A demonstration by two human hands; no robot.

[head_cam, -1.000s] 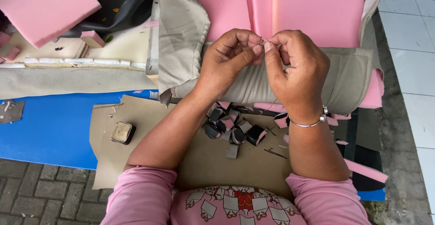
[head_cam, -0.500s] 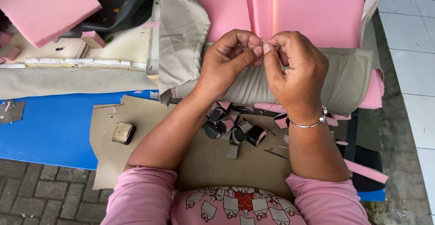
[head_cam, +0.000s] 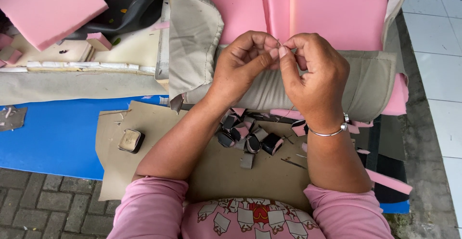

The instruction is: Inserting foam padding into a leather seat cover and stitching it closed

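**Hands pinched together over seat cushion**

Head view: left hand (head_cam: 243,65) and right hand (head_cam: 315,77) meet fingertip to fingertip, both pinched shut on something tiny, too small to tell. Directly behind them: grey cover (head_cam: 269,87) over pink foam (head_cam: 337,12). Below the wrists, small grey-pink clips (head_cam: 248,138) on cardboard (head_cam: 216,167). Small square tin (head_cam: 130,140) lies well left of the left forearm.
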